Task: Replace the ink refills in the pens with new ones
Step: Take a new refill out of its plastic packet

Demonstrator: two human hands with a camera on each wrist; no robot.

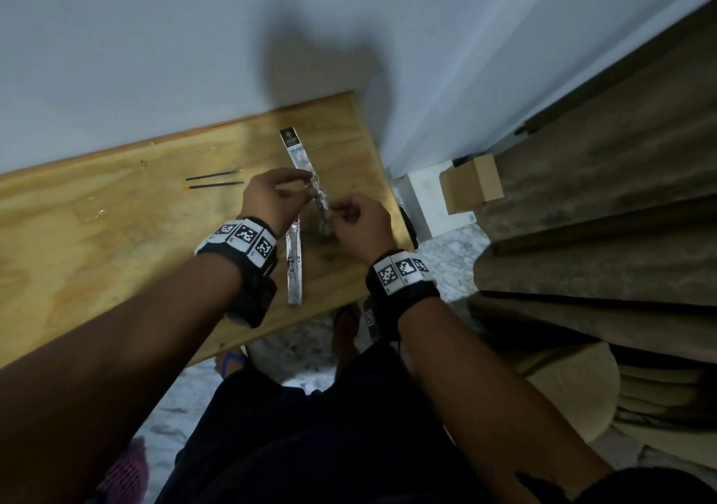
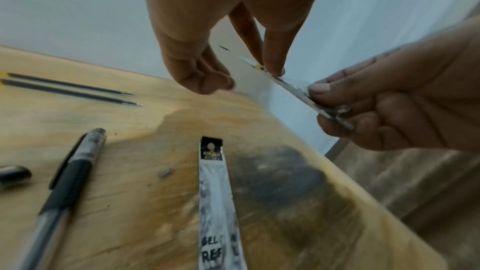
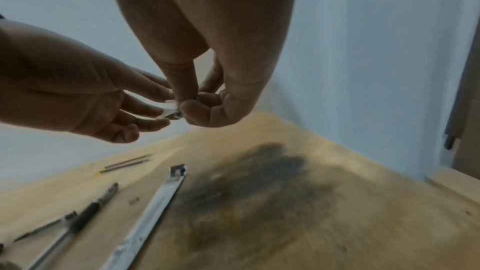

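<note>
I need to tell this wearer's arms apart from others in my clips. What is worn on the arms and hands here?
Both forearms are bare, with no sleeves, and both hands, the left hand and the right hand, are bare with no gloves. Each wrist carries a black strap: the left wristband and the right wristband. White square tags with black-and-white coded patterns run along each band.

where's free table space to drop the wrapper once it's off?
Bare wood on the table lies left of the left hand, nearer than the two loose refills. The right corner past the refill packet is also bare. It is crowded beneath the hands: packet, pen and small parts.
</note>
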